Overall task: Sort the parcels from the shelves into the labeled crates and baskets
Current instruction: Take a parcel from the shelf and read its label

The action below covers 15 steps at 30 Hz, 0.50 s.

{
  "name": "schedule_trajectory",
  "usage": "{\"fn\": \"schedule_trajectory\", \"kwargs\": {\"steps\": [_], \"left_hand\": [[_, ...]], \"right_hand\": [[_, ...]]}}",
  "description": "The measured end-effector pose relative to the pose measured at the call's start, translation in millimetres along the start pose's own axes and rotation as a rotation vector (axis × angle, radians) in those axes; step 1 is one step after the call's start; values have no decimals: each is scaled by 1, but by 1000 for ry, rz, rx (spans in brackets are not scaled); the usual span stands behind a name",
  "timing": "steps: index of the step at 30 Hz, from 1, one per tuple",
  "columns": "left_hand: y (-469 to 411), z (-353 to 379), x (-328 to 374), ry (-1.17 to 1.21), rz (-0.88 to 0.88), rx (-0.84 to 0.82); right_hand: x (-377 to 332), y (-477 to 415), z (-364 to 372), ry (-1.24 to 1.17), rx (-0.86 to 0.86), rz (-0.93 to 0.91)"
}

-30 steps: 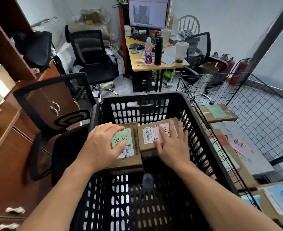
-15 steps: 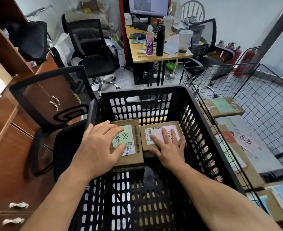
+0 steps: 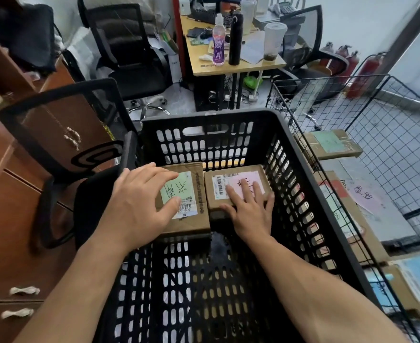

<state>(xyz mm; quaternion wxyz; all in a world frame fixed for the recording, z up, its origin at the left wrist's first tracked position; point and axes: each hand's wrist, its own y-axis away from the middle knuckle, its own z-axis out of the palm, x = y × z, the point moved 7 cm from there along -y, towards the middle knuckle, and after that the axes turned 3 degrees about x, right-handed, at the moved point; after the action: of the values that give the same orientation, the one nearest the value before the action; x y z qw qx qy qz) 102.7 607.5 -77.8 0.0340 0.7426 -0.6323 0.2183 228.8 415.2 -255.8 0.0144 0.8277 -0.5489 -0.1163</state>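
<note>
**Both hands flat on two parcels in the black crate**

Left hand (image 3: 139, 206) lies spread and relaxed over the green-label parcel (image 3: 184, 186), thumb on the label, nothing clamped; right hand (image 3: 252, 214) is flat on the pink-label parcel (image 3: 226, 180), fingers straight across the label, thumb at the near edge; no real grip on either. The parcels sit side by side, touching or nearly, at the far end of the black crate (image 3: 204, 115). The wire basket (image 3: 352, 100) just right of the crate holds more boxes, including a basket parcel (image 3: 327, 144) with a green label.

Risks, my read: two label colours in one crate, so one may be headed for the wrong bin; the hands cover part of each label, so a misread is easy; flat palms give no hold, so a lift could let a box slide; the pink one is near the crate's side wall, so knuckles could catch.
</note>
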Motion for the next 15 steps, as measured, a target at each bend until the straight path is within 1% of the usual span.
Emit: {"fn": "schedule_trajectory", "kwargs": {"steps": [7, 11, 15], "left_hand": [[0, 1, -1, 16, -1, -17], [0, 4, 0, -14, 4, -20], [-1, 5, 2, -42, 6, -30]], "right_hand": [[-8, -1, -5, 16, 18, 17], [-18, -13, -26, 3, 65, 8], [-25, -15, -37, -75, 21, 11]]}}
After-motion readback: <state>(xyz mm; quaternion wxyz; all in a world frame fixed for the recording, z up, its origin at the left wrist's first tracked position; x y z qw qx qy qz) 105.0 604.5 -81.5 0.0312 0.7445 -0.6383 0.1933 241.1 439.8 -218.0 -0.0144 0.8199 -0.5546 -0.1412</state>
